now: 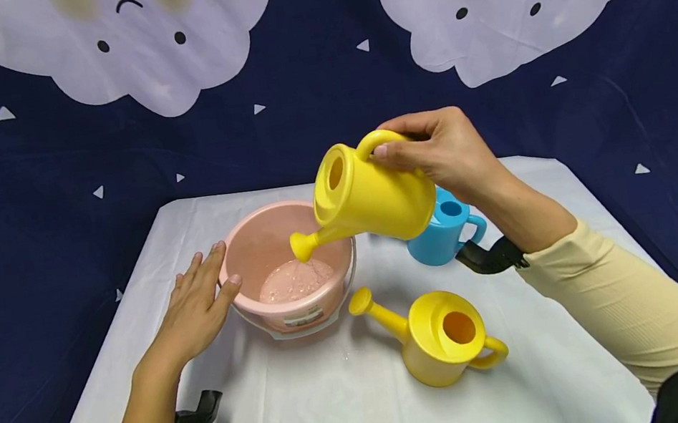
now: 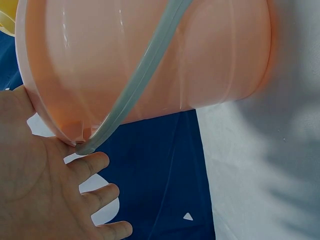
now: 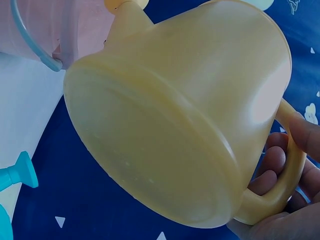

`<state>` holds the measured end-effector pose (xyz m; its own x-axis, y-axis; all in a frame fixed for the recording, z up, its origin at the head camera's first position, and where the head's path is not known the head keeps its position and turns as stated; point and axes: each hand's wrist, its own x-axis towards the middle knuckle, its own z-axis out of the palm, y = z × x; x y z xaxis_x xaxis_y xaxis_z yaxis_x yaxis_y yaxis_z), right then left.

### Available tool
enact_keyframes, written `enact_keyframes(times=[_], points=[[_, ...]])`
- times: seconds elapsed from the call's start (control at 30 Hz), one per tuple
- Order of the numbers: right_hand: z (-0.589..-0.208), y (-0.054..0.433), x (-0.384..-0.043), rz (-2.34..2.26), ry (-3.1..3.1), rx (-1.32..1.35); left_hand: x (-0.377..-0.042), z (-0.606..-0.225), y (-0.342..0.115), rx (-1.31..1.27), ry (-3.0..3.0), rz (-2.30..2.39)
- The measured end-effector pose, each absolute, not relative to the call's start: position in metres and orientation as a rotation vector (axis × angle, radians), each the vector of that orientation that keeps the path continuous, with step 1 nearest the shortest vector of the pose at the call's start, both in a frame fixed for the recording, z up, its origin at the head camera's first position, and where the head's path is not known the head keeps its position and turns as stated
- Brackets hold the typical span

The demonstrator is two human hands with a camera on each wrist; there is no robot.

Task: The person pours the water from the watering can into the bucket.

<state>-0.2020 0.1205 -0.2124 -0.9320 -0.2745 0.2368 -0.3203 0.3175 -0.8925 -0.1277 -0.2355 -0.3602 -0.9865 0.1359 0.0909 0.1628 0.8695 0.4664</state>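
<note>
My right hand (image 1: 443, 146) grips the handle of a yellow watering can (image 1: 376, 199), tilted so its spout dips over a pink bucket (image 1: 277, 216). Rippled water (image 1: 297, 280) lies in the bottom of the bucket. In the right wrist view the can's base (image 3: 150, 150) faces the camera, and my fingers (image 3: 272, 160) curl through the handle. My left hand (image 1: 197, 311) has its fingers extended and touches the bucket's left rim. The left wrist view shows that hand (image 2: 45, 175) beside the grey bail handle (image 2: 135, 85).
A second yellow watering can (image 1: 438, 338) stands upright right of the bucket, nearer me. Behind the raised can stands a blue watering can (image 1: 440, 233), partly hidden. A white cloth (image 1: 316, 417) covers the table. Behind it hangs a navy backdrop (image 1: 328, 133) with clouds.
</note>
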Motion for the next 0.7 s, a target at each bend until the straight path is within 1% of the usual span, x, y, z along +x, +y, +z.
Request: enact_keyframes(times=[0.7], points=[[-0.2082, 0.1184, -0.2006, 1.708, -2.51, 0.631, -0.1271, -0.36, -0.2347, -0.238, -2.981, -0.752]])
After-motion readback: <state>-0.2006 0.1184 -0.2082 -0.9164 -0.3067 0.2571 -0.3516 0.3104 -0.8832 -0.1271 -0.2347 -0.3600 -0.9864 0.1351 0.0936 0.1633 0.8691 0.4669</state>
